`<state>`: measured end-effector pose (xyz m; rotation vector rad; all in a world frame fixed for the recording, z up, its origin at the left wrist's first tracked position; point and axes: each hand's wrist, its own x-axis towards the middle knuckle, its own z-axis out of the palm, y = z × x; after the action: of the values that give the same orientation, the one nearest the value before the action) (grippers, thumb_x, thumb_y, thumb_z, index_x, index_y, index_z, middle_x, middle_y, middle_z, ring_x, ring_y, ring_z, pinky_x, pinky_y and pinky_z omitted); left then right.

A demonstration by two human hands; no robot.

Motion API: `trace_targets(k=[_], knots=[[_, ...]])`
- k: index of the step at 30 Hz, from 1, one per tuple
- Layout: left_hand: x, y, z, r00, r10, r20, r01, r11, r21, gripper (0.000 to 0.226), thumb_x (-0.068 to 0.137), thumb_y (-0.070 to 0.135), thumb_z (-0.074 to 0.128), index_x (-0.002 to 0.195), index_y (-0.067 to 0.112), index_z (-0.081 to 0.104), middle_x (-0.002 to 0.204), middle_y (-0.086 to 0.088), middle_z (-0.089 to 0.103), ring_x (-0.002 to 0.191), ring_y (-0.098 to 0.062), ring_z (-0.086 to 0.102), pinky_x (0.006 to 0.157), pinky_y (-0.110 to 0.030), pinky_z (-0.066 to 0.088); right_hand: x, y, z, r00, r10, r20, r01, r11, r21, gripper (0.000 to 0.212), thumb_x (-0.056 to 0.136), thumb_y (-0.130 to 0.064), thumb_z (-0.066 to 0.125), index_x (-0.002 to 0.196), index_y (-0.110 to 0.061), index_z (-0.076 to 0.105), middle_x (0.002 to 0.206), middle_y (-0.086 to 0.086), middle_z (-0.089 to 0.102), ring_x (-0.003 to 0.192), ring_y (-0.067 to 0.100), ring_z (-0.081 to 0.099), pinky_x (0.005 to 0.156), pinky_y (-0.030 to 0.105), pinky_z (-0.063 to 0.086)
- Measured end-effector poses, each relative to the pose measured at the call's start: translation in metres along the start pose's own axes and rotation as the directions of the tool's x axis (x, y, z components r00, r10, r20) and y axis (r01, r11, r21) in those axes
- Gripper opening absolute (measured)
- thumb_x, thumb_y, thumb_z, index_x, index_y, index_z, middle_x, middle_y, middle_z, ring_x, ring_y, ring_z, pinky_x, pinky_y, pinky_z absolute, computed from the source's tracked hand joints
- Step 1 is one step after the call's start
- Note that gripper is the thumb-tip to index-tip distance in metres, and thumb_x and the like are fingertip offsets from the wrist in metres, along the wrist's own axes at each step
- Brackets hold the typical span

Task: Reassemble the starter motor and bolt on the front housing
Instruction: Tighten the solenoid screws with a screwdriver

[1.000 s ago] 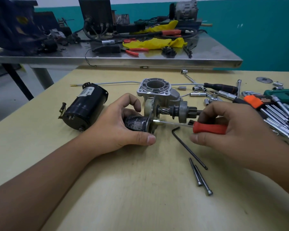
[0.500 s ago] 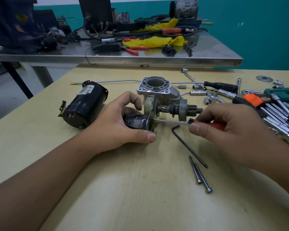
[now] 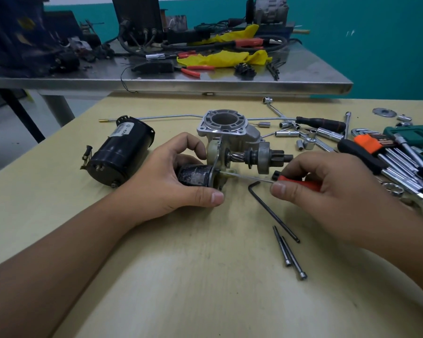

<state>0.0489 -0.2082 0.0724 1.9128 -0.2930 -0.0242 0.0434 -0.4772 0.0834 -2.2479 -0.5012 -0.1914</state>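
My left hand (image 3: 167, 178) grips a dirty black solenoid (image 3: 193, 175) at the table's middle, thumb under it. Above the solenoid a pinion gear assembly (image 3: 259, 157) juts to the right. My right hand (image 3: 327, 189) holds a red-handled screwdriver (image 3: 300, 182), its thin shaft pointing left with the tip at the solenoid's end plate. Just behind stands the silver front housing (image 3: 226, 125), its round opening facing up. The black motor body (image 3: 119, 152) lies on its side to the left. Two long bolts (image 3: 289, 252) lie in front, near my right forearm.
A black hex key (image 3: 271, 211) lies beside the bolts. Sockets, a ratchet (image 3: 318, 124) and a hex key set (image 3: 386, 152) crowd the right side of the yellow table (image 3: 181, 276). A thin metal rod (image 3: 156, 117) lies at the back. A steel bench (image 3: 205, 81) stands beyond.
My right hand has rolled slightly on the screwdriver handle, covering more of the red grip. The left hand and solenoid stay in place.
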Motion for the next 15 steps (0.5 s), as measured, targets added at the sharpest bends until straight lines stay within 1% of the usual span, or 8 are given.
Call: trace_targets(k=[3, 4, 6, 8, 10, 12, 14, 15], knots=[[-0.0005, -0.0001, -0.0003, 1.0, 0.007, 0.0, -0.007, 1.0, 0.002, 0.063, 0.058, 0.016, 0.094, 0.107, 0.015, 0.053, 0.1, -0.024, 0.073, 0.076, -0.028, 0.064, 0.071, -0.035, 0.058, -0.001, -0.0023, 0.0005, 0.999, 0.024, 0.026, -0.024, 1.0, -0.018, 0.052, 0.068, -0.075, 0.045, 0.073, -0.03, 0.071, 0.07, -0.003, 0.067, 0.068, 0.013, 0.061, 0.063, 0.042, 0.053], [-0.001, -0.0001, -0.0004, 1.0, 0.01, 0.001, -0.01, 1.0, -0.001, 0.063, 0.058, 0.015, 0.094, 0.107, 0.016, 0.053, 0.1, -0.025, 0.073, 0.076, -0.028, 0.064, 0.071, -0.035, 0.057, -0.0015, -0.0033, 0.001, 0.998, 0.043, 0.046, -0.042, 0.999, -0.014, 0.053, 0.069, -0.076, 0.042, 0.07, -0.031, 0.071, 0.069, -0.001, 0.068, 0.067, 0.013, 0.062, 0.063, 0.042, 0.053], [-0.0008, -0.0007, -0.0006, 1.0, 0.014, 0.008, -0.014, 1.0, -0.005, 0.064, 0.058, 0.015, 0.094, 0.107, 0.016, 0.053, 0.101, -0.026, 0.072, 0.077, -0.03, 0.064, 0.072, -0.037, 0.057, -0.0015, -0.003, 0.0025, 0.993, 0.09, 0.077, -0.092, 0.995, 0.025, 0.055, 0.068, -0.077, 0.041, 0.068, -0.031, 0.072, 0.073, -0.009, 0.071, 0.071, 0.008, 0.065, 0.062, 0.037, 0.051], [0.0003, -0.002, -0.0008, 1.0, 0.01, 0.014, -0.01, 1.0, -0.01, 0.064, 0.059, 0.015, 0.094, 0.108, 0.017, 0.052, 0.101, -0.026, 0.073, 0.078, -0.032, 0.064, 0.074, -0.04, 0.057, -0.0013, -0.0028, 0.0029, 0.989, 0.125, 0.079, -0.131, 0.989, 0.069, 0.052, 0.064, -0.078, 0.053, 0.075, -0.032, 0.073, 0.08, -0.013, 0.07, 0.074, 0.005, 0.065, 0.064, 0.034, 0.05], [0.0013, -0.0036, -0.0012, 1.0, 0.005, 0.014, -0.005, 1.0, -0.016, 0.064, 0.059, 0.015, 0.095, 0.107, 0.019, 0.053, 0.101, -0.025, 0.074, 0.078, -0.031, 0.065, 0.073, -0.039, 0.057, -0.0022, -0.0043, 0.0014, 0.992, 0.116, 0.05, -0.119, 0.992, 0.048, 0.046, 0.056, -0.072, 0.073, 0.08, -0.032, 0.069, 0.086, -0.018, 0.066, 0.075, 0.004, 0.063, 0.065, 0.033, 0.052], [0.0011, -0.0041, -0.0016, 1.0, 0.008, 0.016, -0.008, 1.0, -0.019, 0.064, 0.059, 0.015, 0.096, 0.106, 0.021, 0.053, 0.1, -0.022, 0.075, 0.078, -0.028, 0.066, 0.072, -0.036, 0.058, -0.0039, -0.0071, -0.0009, 0.996, 0.081, 0.024, -0.081, 0.997, 0.017, 0.045, 0.052, -0.067, 0.079, 0.077, -0.032, 0.068, 0.086, -0.02, 0.067, 0.073, 0.004, 0.064, 0.065, 0.034, 0.054], [0.0009, -0.0038, -0.0022, 0.999, 0.018, 0.029, -0.018, 1.0, -0.009, 0.066, 0.057, 0.017, 0.098, 0.106, 0.022, 0.053, 0.101, -0.02, 0.075, 0.078, -0.027, 0.067, 0.073, -0.035, 0.06, -0.0052, -0.0094, -0.0018, 0.998, 0.058, 0.028, -0.059, 0.998, 0.007, 0.047, 0.056, -0.072, 0.066, 0.076, -0.029, 0.071, 0.081, -0.012, 0.07, 0.07, 0.008, 0.066, 0.063, 0.036, 0.055], [0.0006, -0.0035, -0.0025, 0.999, 0.019, 0.033, -0.019, 1.0, -0.009, 0.068, 0.057, 0.019, 0.1, 0.106, 0.022, 0.053, 0.101, -0.019, 0.075, 0.079, -0.027, 0.068, 0.073, -0.036, 0.06, -0.0054, -0.0102, -0.0017, 0.997, 0.058, 0.05, -0.058, 0.998, -0.003, 0.054, 0.06, -0.075, 0.057, 0.077, -0.026, 0.073, 0.077, -0.004, 0.071, 0.069, 0.013, 0.066, 0.064, 0.039, 0.056]])
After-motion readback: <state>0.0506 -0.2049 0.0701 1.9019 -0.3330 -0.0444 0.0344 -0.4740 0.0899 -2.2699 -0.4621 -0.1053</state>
